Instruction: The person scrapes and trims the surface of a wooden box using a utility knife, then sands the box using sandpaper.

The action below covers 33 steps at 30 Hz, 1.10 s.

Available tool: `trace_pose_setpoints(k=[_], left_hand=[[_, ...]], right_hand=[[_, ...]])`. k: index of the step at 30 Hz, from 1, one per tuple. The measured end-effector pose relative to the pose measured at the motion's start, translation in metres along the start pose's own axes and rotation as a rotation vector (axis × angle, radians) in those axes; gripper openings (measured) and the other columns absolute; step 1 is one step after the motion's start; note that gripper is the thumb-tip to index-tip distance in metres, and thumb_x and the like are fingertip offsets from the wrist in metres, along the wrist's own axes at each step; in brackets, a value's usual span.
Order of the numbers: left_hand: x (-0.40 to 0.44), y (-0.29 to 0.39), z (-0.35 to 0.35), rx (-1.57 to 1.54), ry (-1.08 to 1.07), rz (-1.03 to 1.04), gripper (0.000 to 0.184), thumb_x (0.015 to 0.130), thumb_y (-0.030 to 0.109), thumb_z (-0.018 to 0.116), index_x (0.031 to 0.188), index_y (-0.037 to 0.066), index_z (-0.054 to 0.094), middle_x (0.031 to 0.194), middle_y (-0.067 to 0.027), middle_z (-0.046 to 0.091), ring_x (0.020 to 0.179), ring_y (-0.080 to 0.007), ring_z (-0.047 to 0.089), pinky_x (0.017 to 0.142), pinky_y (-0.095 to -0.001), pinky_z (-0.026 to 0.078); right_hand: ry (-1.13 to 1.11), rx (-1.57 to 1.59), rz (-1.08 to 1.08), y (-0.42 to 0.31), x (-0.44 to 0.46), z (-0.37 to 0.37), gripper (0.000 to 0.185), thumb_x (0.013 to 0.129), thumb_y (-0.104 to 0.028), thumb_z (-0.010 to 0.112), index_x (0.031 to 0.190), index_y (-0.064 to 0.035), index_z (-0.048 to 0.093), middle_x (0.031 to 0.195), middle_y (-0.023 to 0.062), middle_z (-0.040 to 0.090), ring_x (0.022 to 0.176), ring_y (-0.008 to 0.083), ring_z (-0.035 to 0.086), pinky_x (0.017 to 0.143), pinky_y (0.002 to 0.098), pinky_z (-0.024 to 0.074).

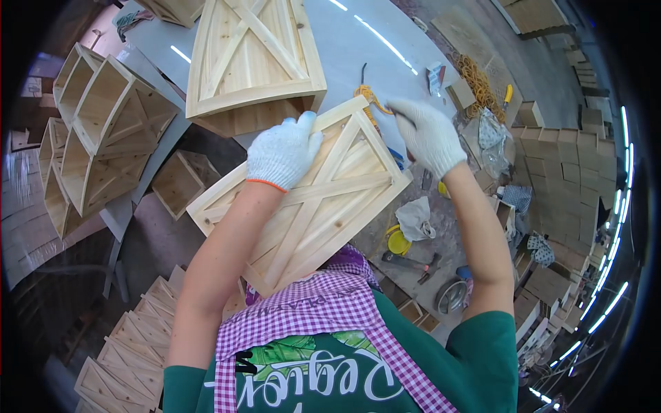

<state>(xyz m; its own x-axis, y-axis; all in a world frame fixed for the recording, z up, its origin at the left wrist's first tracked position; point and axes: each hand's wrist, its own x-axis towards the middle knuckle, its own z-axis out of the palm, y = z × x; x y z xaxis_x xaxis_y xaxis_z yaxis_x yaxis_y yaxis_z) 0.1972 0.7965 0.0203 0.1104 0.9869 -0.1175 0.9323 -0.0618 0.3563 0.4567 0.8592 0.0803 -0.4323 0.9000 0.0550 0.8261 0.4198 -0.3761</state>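
Note:
A wooden crate (323,196) with X-shaped slats on its face lies tilted in front of my apron. My left hand (284,151), in a white knit glove with an orange cuff, grips its far edge, fingers curled. Right of the crate's upper corner is my right hand (430,134), also gloved and raised, apart from the wood. Motion smears its fingers, so whether it holds anything is unclear. An orange-yellow cord (372,96) runs close to its fingertips. Just beyond my left hand, another crate (255,58) with an X face rests on the pale table (354,51).
Stacked wooden crates (113,131) stand at the left, and more (127,347) are at lower left. On the right lie a coiled orange cord (480,86), a plastic bag (416,219), a yellow lid (399,241), a hammer (430,267) and stacked wooden blocks (561,155).

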Motion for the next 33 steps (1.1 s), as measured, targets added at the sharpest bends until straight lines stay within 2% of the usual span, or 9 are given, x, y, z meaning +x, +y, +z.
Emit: trace_pose_setpoints(k=[1,3,4,7,11,21,23,27,33], left_hand=[[-0.001,0.0,0.001,-0.001,0.003,-0.008,0.03,0.1,0.039,0.057,0.113,0.012,0.06,0.092,-0.0179,0.07,0.082,-0.0375,0.072,0.073,-0.0504,0.059],[0.0,-0.001,0.001,-0.007,-0.003,0.005,0.033,0.1,0.04,0.056,0.119,0.013,0.06,0.093,-0.0169,0.07,0.081,-0.0364,0.072,0.071,-0.0491,0.059],[0.0,-0.002,0.001,-0.007,-0.005,0.012,0.035,0.1,0.041,0.055,0.122,0.014,0.06,0.093,-0.0164,0.07,0.08,-0.0358,0.072,0.07,-0.0485,0.059],[0.001,-0.004,0.002,-0.003,0.01,0.012,0.034,0.1,0.041,0.056,0.12,0.014,0.06,0.092,-0.0161,0.07,0.079,-0.0353,0.072,0.069,-0.0481,0.059],[-0.001,-0.002,0.005,0.007,0.016,0.008,0.034,0.1,0.041,0.056,0.12,0.014,0.061,0.092,-0.0158,0.07,0.079,-0.035,0.072,0.069,-0.0479,0.059],[-0.003,-0.006,0.005,-0.037,0.035,0.023,0.035,0.1,0.041,0.056,0.121,0.014,0.061,0.093,-0.0163,0.07,0.08,-0.0358,0.072,0.07,-0.0482,0.059],[-0.003,-0.006,0.004,-0.062,0.029,0.02,0.033,0.099,0.04,0.057,0.115,0.012,0.06,0.092,-0.0169,0.07,0.081,-0.0361,0.073,0.071,-0.0495,0.059],[-0.001,-0.005,0.0,-0.079,0.017,0.011,0.032,0.099,0.04,0.058,0.111,0.01,0.06,0.091,-0.0176,0.07,0.082,-0.0363,0.073,0.071,-0.0501,0.059],[-0.002,-0.005,-0.001,-0.096,-0.009,-0.006,0.032,0.099,0.04,0.058,0.109,0.009,0.06,0.091,-0.0183,0.07,0.083,-0.0363,0.073,0.071,-0.05,0.059]], right_hand=[[-0.003,0.0,-0.008,-0.007,-0.007,-0.005,0.023,0.098,-0.016,0.061,0.114,-0.0049,0.073,0.083,0.0157,0.071,0.072,0.021,0.072,0.066,0.0359,0.0544],[-0.377,0.155,0.47,-0.023,-0.018,-0.019,0.023,0.098,-0.018,0.061,0.109,-0.0027,0.073,0.081,0.0161,0.07,0.072,0.0209,0.072,0.066,0.0362,0.0542],[-0.375,0.157,0.46,-0.027,-0.023,-0.019,0.023,0.098,-0.018,0.061,0.109,-0.0027,0.073,0.081,0.0161,0.07,0.072,0.0209,0.072,0.066,0.0362,0.0542],[-0.555,0.237,0.559,-0.029,-0.035,-0.013,0.032,0.099,-0.032,0.055,0.107,-0.0056,0.072,0.089,0.0248,0.071,0.089,0.0389,0.071,0.081,0.0473,0.0556],[-0.486,0.063,0.313,-0.022,-0.04,0.022,0.037,0.099,-0.034,0.053,0.104,-0.0031,0.072,0.084,0.0237,0.071,0.084,0.0419,0.071,0.08,0.0493,0.0558],[-0.74,-0.253,0.258,-0.037,0.018,0.014,0.042,0.096,-0.033,0.049,0.094,-0.0011,0.076,0.096,0.0256,0.073,0.092,0.0405,0.072,0.086,0.0489,0.0571],[-0.784,-0.32,0.209,-0.036,0.029,0.014,0.042,0.095,-0.032,0.049,0.093,-0.0009,0.076,0.098,0.0253,0.074,0.093,0.0401,0.073,0.087,0.0487,0.0574],[-0.745,-0.455,0.094,-0.028,0.036,0.033,0.041,0.094,-0.032,0.05,0.093,-0.0004,0.076,0.097,0.0244,0.074,0.092,0.0394,0.073,0.087,0.0489,0.0574],[-0.618,-0.419,0.151,-0.034,0.033,0.036,0.039,0.095,-0.031,0.049,0.099,-0.0032,0.076,0.097,0.0226,0.075,0.092,0.0395,0.073,0.086,0.0493,0.0569]])
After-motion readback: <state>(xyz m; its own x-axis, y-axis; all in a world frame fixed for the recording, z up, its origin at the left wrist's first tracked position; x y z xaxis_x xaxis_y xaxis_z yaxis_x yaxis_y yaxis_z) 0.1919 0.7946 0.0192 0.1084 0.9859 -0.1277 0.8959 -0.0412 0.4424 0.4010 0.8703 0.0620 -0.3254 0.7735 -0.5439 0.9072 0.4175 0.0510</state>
